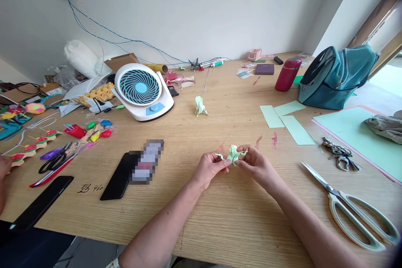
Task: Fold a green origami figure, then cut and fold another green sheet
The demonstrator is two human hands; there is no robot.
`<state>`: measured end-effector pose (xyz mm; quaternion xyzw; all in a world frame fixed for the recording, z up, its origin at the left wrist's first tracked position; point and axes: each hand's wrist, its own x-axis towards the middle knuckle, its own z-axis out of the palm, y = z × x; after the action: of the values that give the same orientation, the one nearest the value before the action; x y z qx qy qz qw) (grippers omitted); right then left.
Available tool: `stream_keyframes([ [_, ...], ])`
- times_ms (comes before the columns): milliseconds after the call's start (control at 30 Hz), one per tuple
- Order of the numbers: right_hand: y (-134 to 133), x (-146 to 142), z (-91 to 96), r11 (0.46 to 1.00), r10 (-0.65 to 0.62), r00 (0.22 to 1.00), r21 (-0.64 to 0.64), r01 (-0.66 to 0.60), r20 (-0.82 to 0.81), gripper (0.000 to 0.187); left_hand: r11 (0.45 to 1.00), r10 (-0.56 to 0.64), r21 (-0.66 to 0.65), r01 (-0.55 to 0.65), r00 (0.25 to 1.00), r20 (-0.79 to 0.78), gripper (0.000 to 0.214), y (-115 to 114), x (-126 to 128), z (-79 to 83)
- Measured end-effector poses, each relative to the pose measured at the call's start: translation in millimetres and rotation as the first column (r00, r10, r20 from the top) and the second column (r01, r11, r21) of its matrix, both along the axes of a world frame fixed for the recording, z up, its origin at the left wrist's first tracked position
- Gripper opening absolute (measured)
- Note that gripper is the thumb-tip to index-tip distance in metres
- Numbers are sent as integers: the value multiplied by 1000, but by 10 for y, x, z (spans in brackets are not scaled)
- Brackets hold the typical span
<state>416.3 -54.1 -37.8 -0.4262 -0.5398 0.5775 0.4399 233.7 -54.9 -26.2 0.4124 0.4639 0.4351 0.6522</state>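
Between my two hands is a small folded figure of light green paper (233,154), with thin pointed limbs sticking out on both sides. My left hand (211,169) pinches its left part between thumb and fingers. On the other side, my right hand (252,160) grips a limb with thumb and forefinger. Both hands are just above the wooden table (216,226). Farther back stands a second folded green paper figure (200,106), apart from my hands.
A white fan (141,88) stands back left, near phones (117,176). To the right lie green paper strips (298,130), keys (337,153) and large scissors (348,207). A red bottle (288,74) and teal bag (337,77) stand behind. Another person's hand (4,167) shows far left.
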Motion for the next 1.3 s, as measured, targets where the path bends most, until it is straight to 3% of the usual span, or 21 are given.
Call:
stream_keyframes([
  [167, -20, 55, 108, 993, -42, 996, -114, 33, -75, 49, 990, 105, -100, -95, 990, 97, 42, -18, 15, 8],
  [333, -44, -45, 116, 997, 43, 997, -63, -47, -63, 49, 981, 161, -130, -143, 977, 140, 43, -82, 78, 19],
  [567, -48, -107, 28, 999, -18, 997, -51, 14, -79, 43, 986, 137, -117, -119, 978, 155, 43, -127, 136, 2],
  [667, -50, -102, 49, 999, -3, 997, -40, 0, -71, 41, 991, 111, -79, -104, 990, 92, 43, -108, 128, -17],
  [800, -52, -115, 67, 999, 7, 998, -33, -9, -58, 41, 993, 90, 77, -87, 995, -35, 43, -83, 129, -54],
  [933, -54, -144, 36, 999, -32, 998, -41, 30, -63, 43, 979, 120, 174, -108, 991, -57, 38, -103, 163, -87],
  [1133, -67, -181, 65, 998, -34, 994, -51, 29, -102, 44, 963, 207, 180, -201, 978, -16, 33, -141, 200, -72],
  [1300, -62, -178, 58, 995, -84, 993, -65, 79, -78, 46, 978, 171, 115, -173, 985, 29, 34, -131, 179, -47],
])
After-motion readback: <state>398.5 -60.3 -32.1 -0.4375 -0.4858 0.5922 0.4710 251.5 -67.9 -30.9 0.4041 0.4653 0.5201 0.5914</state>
